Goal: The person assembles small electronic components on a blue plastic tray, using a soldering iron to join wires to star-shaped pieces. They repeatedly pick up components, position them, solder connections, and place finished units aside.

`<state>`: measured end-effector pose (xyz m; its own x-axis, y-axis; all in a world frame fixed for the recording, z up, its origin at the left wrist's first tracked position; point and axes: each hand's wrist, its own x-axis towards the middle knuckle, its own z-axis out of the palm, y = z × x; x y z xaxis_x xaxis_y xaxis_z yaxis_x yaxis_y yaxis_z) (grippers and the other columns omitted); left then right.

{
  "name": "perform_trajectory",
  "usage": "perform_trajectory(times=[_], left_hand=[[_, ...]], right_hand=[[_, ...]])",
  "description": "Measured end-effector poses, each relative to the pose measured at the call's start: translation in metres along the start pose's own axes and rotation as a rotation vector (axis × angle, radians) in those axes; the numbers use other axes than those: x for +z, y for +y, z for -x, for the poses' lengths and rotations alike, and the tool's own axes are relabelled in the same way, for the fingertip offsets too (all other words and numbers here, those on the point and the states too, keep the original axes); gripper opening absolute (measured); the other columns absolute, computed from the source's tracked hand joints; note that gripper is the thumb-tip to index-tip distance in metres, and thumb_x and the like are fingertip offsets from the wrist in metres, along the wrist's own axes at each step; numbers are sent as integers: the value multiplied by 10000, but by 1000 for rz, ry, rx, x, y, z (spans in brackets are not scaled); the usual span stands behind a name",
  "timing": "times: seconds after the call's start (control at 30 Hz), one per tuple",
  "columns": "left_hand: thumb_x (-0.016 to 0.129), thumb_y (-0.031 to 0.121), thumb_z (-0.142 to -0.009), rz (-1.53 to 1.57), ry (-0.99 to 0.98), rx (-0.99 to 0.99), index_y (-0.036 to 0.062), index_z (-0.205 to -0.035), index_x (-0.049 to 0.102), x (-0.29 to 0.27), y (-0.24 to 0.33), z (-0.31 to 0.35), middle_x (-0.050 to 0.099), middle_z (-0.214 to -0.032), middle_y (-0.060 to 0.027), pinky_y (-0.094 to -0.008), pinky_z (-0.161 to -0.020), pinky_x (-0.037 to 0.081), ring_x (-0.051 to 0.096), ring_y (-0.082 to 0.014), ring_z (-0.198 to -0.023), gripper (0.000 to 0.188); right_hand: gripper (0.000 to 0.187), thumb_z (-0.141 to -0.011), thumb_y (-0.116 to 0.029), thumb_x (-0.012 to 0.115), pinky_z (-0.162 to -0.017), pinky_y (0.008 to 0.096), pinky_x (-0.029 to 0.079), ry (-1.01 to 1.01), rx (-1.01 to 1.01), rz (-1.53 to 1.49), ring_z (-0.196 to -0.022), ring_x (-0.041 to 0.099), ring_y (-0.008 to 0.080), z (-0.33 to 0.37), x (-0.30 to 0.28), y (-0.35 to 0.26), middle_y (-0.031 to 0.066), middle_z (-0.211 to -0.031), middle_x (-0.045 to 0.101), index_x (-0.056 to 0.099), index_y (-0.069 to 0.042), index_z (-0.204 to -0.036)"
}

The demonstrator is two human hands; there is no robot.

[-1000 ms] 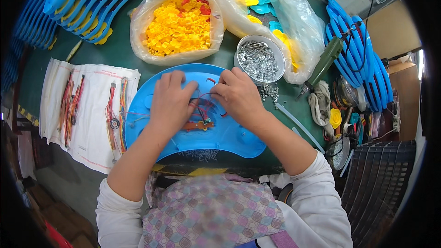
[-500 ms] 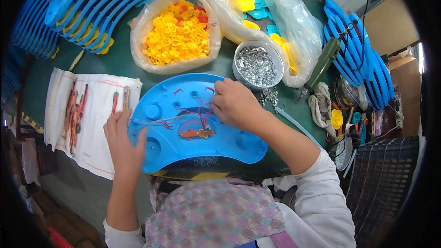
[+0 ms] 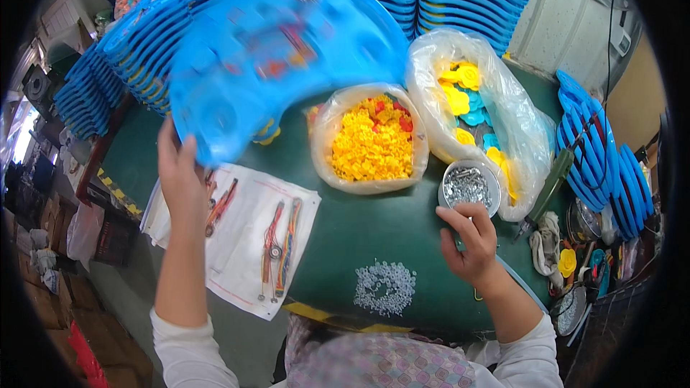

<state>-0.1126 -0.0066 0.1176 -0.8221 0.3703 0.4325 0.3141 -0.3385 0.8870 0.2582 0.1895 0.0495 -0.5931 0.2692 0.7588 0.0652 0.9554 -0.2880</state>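
Ideally, I'd hold the blue panel (image 3: 266, 47) level before the stacked panels (image 3: 471, 3), left hand's (image 3: 182, 179) grip closed on its near corner, right hand's (image 3: 471, 246) half-open, empty beside the bowl (image 3: 495, 192).

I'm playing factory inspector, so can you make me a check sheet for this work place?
Surface: green table, with small clear bits near the front edge.
Job's things: blue panel, lifted and blurred.
Clutter: bag of yellow and red pieces; bowl of metal parts.
Hands: left hand holds the panel's left end; right hand, nothing seen in it, near the bowl.
Cables: wire bundles on a white sheet; black cord hanging right.
Surroundings: stacks of blue panels at the back.
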Motion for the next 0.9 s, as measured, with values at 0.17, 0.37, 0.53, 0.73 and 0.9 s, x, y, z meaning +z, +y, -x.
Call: perform_trajectory(times=[0.17,0.37,0.53,0.73,0.9], left_hand=[[519,66,-1040,-34,46,92,36,-1564,312,-11,-15,-147,523,-1432,-165,-445,-979,569,611,-296,-1230,564],[581,149,-1025,30,-173,-315,24,-1224,604,-73,-67,-237,652,-1130,-100,-395,-901,595,651,-237,-1050,236],[654,428,-1004,-1008,268,455,56,-1375,609,-114,-75,-248,602,-1047,-48,-316,-836,537,618,-131,-892,527],[579,109,-1034,-871,-272,891,111,-1302,605,75,-36,-107,535,-1271,-82,-298,-841,503,567,-176,-1022,270],[652,-108,-853,-478,-756,952,10,-1099,649,228,-47,-31,590,-1135,-141,-315,-836,518,605,-245,-985,273]], right_hand=[[451,-749,3,752,-686,374,554,-157,-22,51,-833,671,271,11,3,8,109,-1028,670,698,-71,-1190],[432,-768,-18,749,-738,404,566,-183,16,71,-872,682,304,10,-6,30,123,-1055,678,693,-63,-1194],[290,-814,-22,728,-733,416,550,-41,117,178,-859,681,312,-10,-12,97,128,-963,675,690,-43,-1101],[251,-867,-126,735,-794,426,546,-129,495,296,-950,659,334,-26,0,239,135,-1025,650,664,-79,-1103],[474,-825,-165,776,-977,441,511,-184,342,590,-1233,565,336,-43,65,309,104,-1295,617,624,-130,-1273]])
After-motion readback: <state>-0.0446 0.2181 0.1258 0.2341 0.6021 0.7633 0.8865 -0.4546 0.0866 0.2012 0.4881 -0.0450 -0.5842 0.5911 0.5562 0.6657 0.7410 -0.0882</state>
